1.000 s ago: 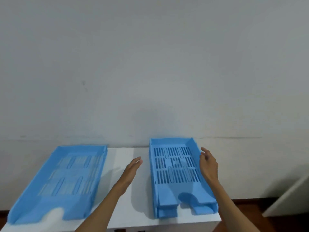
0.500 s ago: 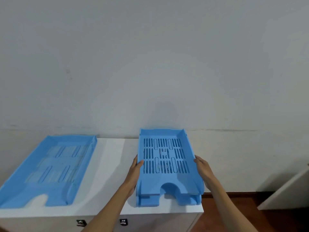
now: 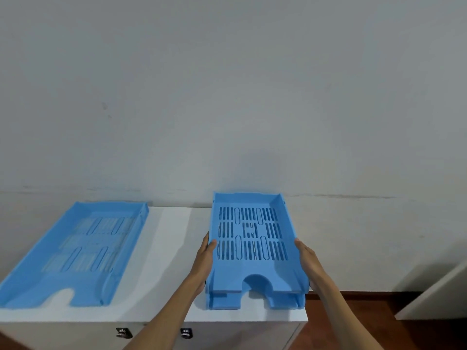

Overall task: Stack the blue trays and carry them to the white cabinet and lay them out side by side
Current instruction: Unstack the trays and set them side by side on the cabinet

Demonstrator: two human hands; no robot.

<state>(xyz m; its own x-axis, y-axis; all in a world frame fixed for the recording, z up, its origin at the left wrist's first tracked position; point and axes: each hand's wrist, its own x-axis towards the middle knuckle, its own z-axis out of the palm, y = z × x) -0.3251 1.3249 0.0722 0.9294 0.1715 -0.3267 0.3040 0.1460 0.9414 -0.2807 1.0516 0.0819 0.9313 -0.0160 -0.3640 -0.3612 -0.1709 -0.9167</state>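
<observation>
A stack of two blue slotted trays (image 3: 252, 238) sits on the right part of the white cabinet top (image 3: 171, 248). The upper tray is tilted, its near end raised off the lower tray (image 3: 222, 301). My left hand (image 3: 206, 256) grips the upper tray's left wall, thumb over the rim. On the opposite wall my right hand (image 3: 307, 258) holds the same tray. A single blue tray (image 3: 75, 248) lies flat on the cabinet's left part, apart from both hands.
A plain grey wall (image 3: 227, 97) rises right behind the cabinet. Two drawer locks (image 3: 185, 333) show on the cabinet front. To the right lie brown floor (image 3: 366, 324) and the corner of another white piece of furniture (image 3: 439, 296).
Both hands moved from beside the stack onto the upper tray's side walls and closed on it. Its near end has come up off the lower tray. The view has drifted left.
</observation>
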